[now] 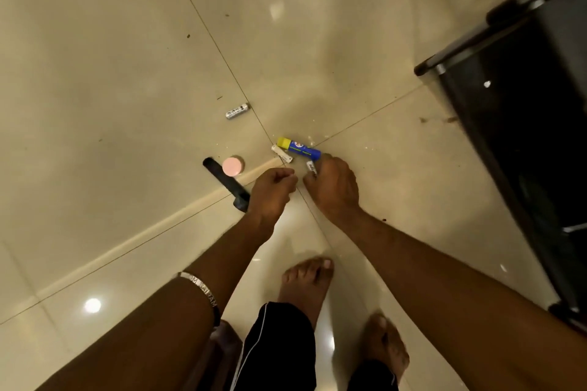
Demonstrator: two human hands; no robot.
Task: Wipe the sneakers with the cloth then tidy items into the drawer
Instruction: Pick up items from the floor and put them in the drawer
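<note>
A: What's nearest?
B: Bare feet (306, 282), a wristband (200, 289) whose lettering I can't read.
A: The hands?
B: Left hand (273, 189) curled into a fist, nothing visible in it; right hand (333, 186) pinching a small white battery (312, 167), print illegible.
A: Beyond?
B: Blue tube (298, 148) with yellow cap, pink-lidded jar (233, 166), silver battery (236, 111) on the tiles (111, 57)

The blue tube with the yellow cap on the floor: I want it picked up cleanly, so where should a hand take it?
Grip the blue tube with the yellow cap across its blue middle, coming from above. It lies flat on the glossy tiled floor, with the small white tube close along one side and the right hand at its end.
</note>
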